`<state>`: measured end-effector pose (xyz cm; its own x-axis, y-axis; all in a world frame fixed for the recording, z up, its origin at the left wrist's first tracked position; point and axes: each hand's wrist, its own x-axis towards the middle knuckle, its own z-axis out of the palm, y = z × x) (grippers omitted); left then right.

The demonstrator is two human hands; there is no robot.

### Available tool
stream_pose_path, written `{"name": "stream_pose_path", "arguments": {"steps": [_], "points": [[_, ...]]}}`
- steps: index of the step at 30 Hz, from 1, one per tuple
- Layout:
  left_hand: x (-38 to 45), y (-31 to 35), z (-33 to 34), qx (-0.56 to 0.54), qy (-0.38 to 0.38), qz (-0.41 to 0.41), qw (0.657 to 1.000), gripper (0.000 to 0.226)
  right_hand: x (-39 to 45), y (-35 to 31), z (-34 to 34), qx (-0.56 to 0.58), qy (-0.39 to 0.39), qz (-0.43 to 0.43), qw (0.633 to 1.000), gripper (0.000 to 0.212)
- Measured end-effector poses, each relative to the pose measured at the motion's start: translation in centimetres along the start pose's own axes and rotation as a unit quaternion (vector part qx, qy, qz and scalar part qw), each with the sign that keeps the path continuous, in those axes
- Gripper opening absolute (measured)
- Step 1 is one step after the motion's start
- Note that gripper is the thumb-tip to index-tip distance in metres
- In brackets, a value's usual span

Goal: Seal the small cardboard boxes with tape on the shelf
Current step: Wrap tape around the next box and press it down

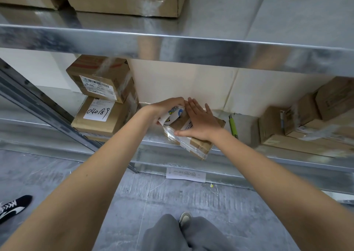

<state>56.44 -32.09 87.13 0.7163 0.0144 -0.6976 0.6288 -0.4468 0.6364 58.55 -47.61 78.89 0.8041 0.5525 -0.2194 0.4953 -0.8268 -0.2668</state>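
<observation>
A single head-worn, wide-angle view looks forward and steeply down from a standing person's height, close to a metal shelf [172, 40] whose upper board crosses the top of the frame. The lower board sits mid-frame at arm's reach, with both forearms running in from the bottom corners. Below, the lens takes in the floor [134, 199] and the wearer's own legs [183, 235]. Straight edges bow towards the borders.

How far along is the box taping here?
Done: the two stacked boxes at left already show tape. In hand: the left hand holds a tape roll while the right hand presses flat on a small box. Whether the boxes at right need sealing is unclear.
</observation>
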Motion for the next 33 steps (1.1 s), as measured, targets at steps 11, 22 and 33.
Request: {"name": "stream_pose_path", "arguments": {"steps": [11, 22, 33], "points": [[0.1, -1.2, 0.5, 0.005, 0.031, -0.012, 0.999, 0.062, -3.7, 7.5, -1.7, 0.159, 0.147, 0.232, 0.948, 0.036], [0.1, -1.1, 0.7, 0.008, 0.039, 0.002, 0.999, 0.039, -5.7, 10.0, 3.6, 0.093, 0.018, 0.337, 0.937, 0.023], [0.0, -1.1, 0.6, -0.005, 0.019, 0.033, 0.999, 0.037, -4.3, 3.0, -6.6, 0.241, 0.052, 0.092, 0.965, 0.031]]}}
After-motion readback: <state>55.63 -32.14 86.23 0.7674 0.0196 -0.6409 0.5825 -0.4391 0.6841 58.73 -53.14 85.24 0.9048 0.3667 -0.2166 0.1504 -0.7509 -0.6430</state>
